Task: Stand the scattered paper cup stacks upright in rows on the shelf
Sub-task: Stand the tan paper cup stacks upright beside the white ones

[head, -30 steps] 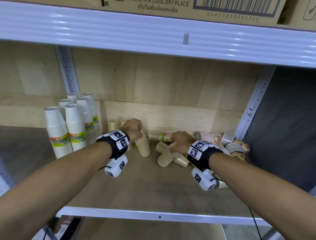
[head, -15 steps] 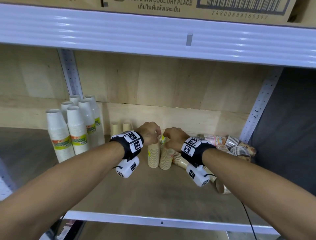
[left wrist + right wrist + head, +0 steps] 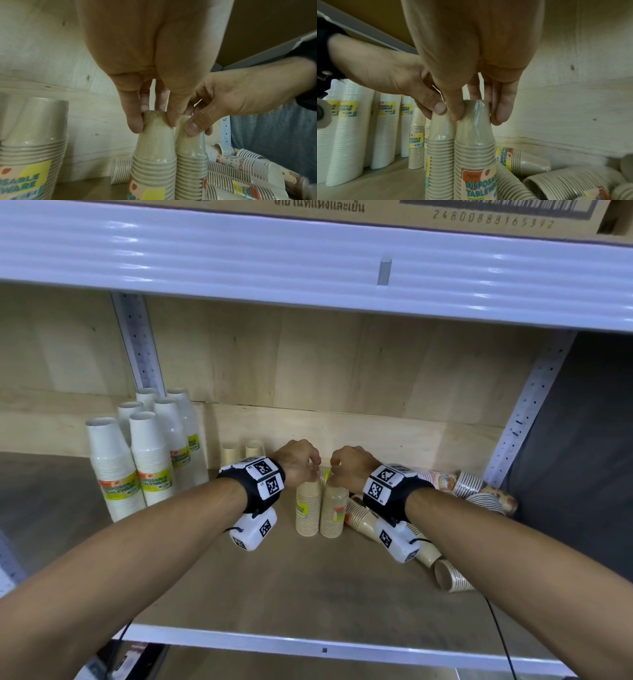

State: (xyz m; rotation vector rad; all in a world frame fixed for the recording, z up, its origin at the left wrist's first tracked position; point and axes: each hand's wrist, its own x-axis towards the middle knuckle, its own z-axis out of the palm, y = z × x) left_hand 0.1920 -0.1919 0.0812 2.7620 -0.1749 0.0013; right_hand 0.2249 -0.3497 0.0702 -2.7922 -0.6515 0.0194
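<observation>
Two tan wrapped cup stacks stand upright side by side mid-shelf, rims down. My left hand pinches the top of the left tan stack with curled fingers. My right hand pinches the top of the right tan stack in the same way. Two more small tan stacks stand behind at the back wall. Several tan and patterned stacks lie tipped over on the right.
Tall white cup stacks stand in rows on the left. The wooden shelf board has a white front edge, a white shelf overhead carrying a cardboard box, and perforated uprights on both sides.
Both hands have lifted a tan stack each from lying or tilted to upright and brought them together at mid-shelf; the view has shifted slightly.
</observation>
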